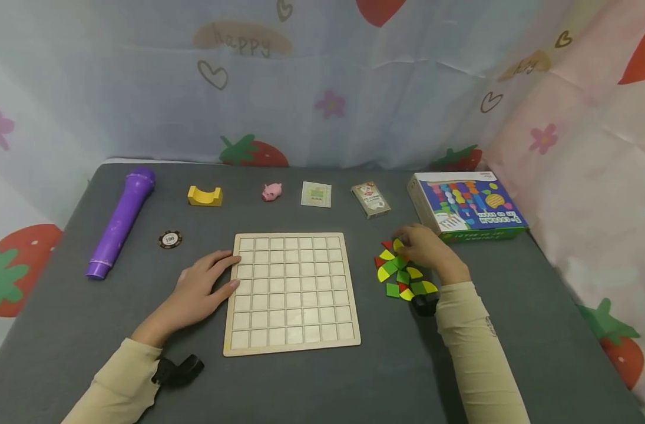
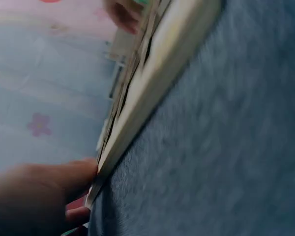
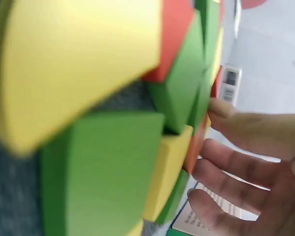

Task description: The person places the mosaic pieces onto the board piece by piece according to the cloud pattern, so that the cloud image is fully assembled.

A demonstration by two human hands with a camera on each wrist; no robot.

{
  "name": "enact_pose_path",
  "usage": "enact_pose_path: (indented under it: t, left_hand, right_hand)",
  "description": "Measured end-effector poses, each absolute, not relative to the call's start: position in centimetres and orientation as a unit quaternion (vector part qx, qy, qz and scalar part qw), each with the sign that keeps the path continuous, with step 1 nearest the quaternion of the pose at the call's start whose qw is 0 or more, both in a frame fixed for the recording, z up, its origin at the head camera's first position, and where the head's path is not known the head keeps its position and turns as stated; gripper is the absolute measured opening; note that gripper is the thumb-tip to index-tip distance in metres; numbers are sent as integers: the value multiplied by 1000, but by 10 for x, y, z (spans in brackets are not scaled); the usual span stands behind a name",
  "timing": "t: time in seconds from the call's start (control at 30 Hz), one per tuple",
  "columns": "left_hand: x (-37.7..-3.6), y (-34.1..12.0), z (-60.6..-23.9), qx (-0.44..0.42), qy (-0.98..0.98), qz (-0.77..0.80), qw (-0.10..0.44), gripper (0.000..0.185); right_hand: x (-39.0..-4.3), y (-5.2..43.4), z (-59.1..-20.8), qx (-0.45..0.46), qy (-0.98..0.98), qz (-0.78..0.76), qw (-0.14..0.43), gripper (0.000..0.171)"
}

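Head view shows the left hand [image 1: 202, 288] flat, steadying the grid board [image 1: 292, 292], while the right hand [image 1: 425, 247] reaches with loose fingers into the tile pile [image 1: 402, 272] beneath it; pinching one tile likely follows.

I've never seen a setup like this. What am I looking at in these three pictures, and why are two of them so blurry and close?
No machine here: a person works with bare hands, wearing three cameras. The head view looks down on a grey table. The left hand rests against the edge of a wooden grid board. The right hand reaches into a pile of coloured wooden pieces; whether it grips one is unclear. The other two pictures come from wrist cameras, so they sit very close: one shows the board's edge, one the pieces. Behind lie a purple toy microphone and a game box.
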State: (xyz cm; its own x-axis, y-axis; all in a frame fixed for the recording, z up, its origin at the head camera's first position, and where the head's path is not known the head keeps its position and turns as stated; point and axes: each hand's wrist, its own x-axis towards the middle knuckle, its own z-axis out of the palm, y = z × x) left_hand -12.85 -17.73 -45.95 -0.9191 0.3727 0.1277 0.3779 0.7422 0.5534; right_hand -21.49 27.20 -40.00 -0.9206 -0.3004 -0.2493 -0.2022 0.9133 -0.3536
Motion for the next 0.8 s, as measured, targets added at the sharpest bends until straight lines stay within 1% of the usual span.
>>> enact_pose_path:
  t: [0.1, 0.27, 0.5, 0.67, 0.8]
  left_hand:
    - [-127, -180, -469, -204, -936, -286, 32, 49]
    - [-128, -180, -473, -201, -939, -274, 52, 49]
    - [-128, -180, -472, -200, -940, -270, 56, 48]
    - [-127, -180, -472, -204, -942, -258, 65, 49]
    - [-126, -180, -475, -214, -948, -224, 69, 53]
  right_hand:
    - [-218, 268, -403, -127, 968, -157, 149, 34]
    - [-220, 262, -404, -97, 970, -152, 160, 34]
    - [-217, 265, -403, -123, 973, -137, 136, 32]
    - [-217, 267, -403, -142, 971, -140, 132, 30]
    - [-217, 268, -402, -146, 972, -142, 120, 24]
